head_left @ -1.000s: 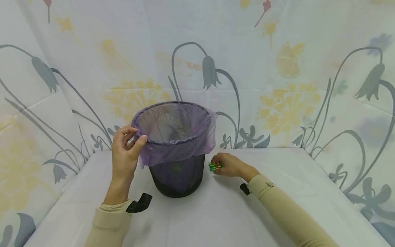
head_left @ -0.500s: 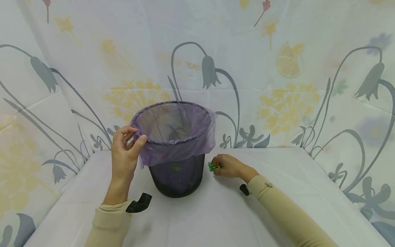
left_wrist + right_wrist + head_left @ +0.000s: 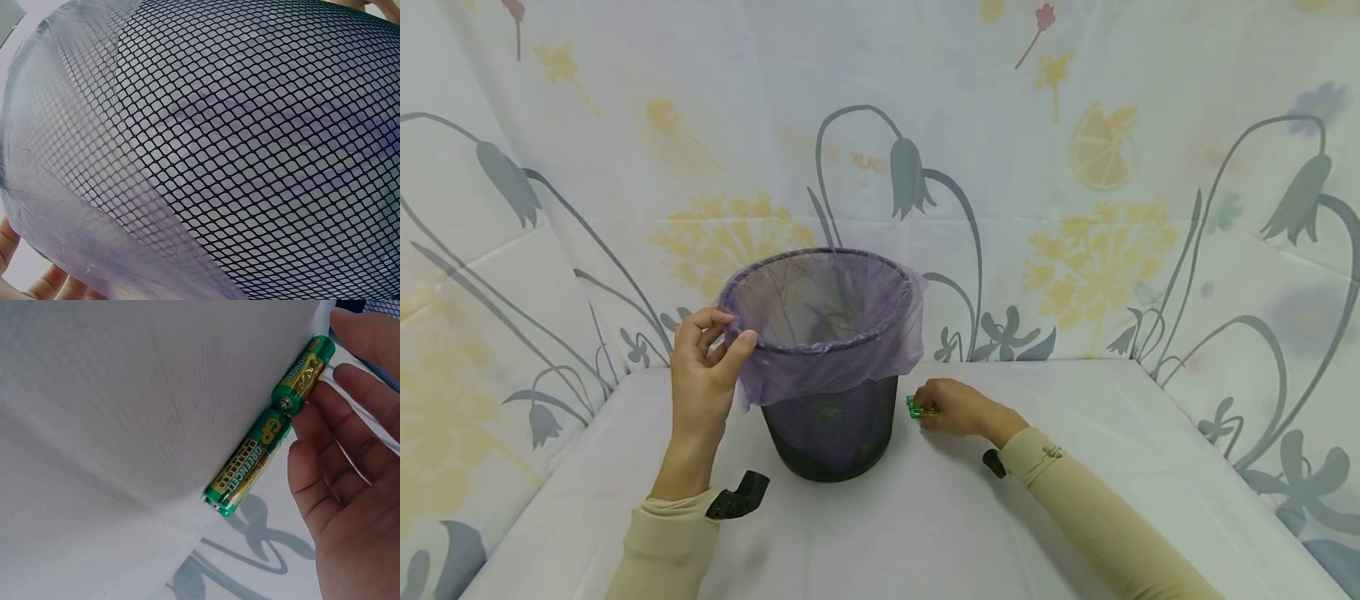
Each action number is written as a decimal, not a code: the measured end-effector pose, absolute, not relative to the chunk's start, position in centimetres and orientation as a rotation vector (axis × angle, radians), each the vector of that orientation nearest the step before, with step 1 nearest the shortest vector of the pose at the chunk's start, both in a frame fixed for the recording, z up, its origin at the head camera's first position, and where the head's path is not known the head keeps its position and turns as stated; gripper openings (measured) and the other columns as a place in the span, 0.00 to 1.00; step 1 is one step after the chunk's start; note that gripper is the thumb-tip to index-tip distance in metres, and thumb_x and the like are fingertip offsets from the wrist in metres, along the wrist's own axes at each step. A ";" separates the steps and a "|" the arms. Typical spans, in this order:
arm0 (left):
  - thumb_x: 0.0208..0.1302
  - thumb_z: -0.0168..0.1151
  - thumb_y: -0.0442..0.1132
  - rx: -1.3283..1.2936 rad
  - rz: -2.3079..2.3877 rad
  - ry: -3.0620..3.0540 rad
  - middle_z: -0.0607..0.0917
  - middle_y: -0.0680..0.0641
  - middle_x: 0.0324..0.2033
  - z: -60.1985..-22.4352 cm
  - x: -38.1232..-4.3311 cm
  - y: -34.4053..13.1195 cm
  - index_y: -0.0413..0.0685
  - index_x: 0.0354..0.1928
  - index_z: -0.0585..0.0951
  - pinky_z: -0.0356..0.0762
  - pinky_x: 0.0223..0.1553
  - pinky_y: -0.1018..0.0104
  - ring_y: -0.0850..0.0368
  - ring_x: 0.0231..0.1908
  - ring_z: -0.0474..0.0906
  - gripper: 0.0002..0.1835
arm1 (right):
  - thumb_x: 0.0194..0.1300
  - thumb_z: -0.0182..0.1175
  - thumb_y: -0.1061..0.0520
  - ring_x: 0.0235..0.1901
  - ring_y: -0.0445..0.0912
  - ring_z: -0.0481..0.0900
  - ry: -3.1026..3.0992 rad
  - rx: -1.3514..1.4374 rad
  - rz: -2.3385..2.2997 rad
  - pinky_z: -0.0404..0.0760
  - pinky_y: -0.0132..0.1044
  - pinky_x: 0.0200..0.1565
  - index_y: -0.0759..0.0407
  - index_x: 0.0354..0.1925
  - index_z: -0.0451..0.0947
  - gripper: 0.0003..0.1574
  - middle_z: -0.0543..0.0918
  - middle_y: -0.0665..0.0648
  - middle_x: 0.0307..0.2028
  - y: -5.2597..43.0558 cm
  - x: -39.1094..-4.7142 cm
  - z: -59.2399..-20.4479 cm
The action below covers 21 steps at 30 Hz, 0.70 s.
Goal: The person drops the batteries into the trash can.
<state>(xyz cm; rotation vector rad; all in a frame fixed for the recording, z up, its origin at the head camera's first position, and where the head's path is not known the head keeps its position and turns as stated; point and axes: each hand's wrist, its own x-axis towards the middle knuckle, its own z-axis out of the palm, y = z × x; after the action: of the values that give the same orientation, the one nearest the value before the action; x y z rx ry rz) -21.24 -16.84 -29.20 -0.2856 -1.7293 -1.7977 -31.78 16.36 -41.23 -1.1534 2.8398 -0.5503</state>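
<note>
A black mesh wastebasket (image 3: 831, 429) stands on the table, lined with a thin purple bin bag (image 3: 831, 371) folded over its rim. My left hand (image 3: 706, 367) pinches the basket's left rim through the bag, thumb outside; in the left wrist view its fingertips (image 3: 53, 281) show at the lower left. My right hand (image 3: 958, 407) is low at the table, right of the basket. Beside its loosely bent fingers, two green and gold batteries (image 3: 917, 407) lie on the white cloth. In the right wrist view the farther battery (image 3: 304, 374) overlaps the fingers, and the nearer battery (image 3: 247, 464) sits apart from them.
A white cloth (image 3: 880, 542) covers the table. Behind and at both sides hangs a flower-printed curtain (image 3: 1045, 192). A black wrist camera (image 3: 739, 494) sits at the left cuff, and another camera (image 3: 994, 462) at the right cuff.
My right hand has sunk slightly toward the table, with the batteries staying right by its fingers. The left hand and the wastebasket have not moved.
</note>
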 end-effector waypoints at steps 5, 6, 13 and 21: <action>0.57 0.64 0.30 -0.286 -1.800 -1.725 0.67 0.50 0.53 -29.2 -21.3 -16.8 0.42 0.44 0.73 0.62 0.56 0.58 0.54 0.58 0.67 0.14 | 0.56 0.67 0.61 0.32 0.44 0.71 2.821 -1.173 -0.568 0.72 0.37 0.37 0.60 0.41 0.80 0.13 0.76 0.53 0.32 16.3 -31.5 -41.4; 0.57 0.64 0.29 -0.287 -1.801 -1.723 0.67 0.50 0.53 -29.2 -21.3 -16.8 0.42 0.44 0.73 0.62 0.55 0.59 0.54 0.57 0.67 0.14 | 0.56 0.67 0.62 0.32 0.44 0.71 2.817 -1.177 -0.565 0.72 0.37 0.38 0.60 0.42 0.79 0.13 0.76 0.53 0.32 16.3 -31.4 -41.4; 0.57 0.64 0.29 -0.295 -1.801 -1.718 0.67 0.50 0.53 -29.3 -21.3 -16.9 0.41 0.45 0.73 0.62 0.55 0.59 0.54 0.57 0.67 0.14 | 0.56 0.64 0.64 0.32 0.43 0.71 2.794 -1.194 -0.560 0.72 0.37 0.38 0.60 0.46 0.78 0.17 0.76 0.53 0.33 16.3 -31.3 -41.7; 0.58 0.63 0.30 -0.289 -1.803 -1.722 0.67 0.50 0.53 -29.2 -21.2 -16.8 0.42 0.44 0.73 0.62 0.54 0.60 0.54 0.57 0.67 0.14 | 0.57 0.63 0.64 0.32 0.41 0.73 2.767 -1.195 -0.576 0.73 0.37 0.39 0.59 0.46 0.78 0.17 0.77 0.51 0.33 16.4 -31.1 -41.7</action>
<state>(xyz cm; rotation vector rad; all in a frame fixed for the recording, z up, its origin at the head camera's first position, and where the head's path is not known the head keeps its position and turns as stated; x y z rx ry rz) -21.17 -16.81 -29.16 -0.2887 -1.7223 -1.8030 -31.11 16.37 -41.71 -1.1952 2.7671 -0.5756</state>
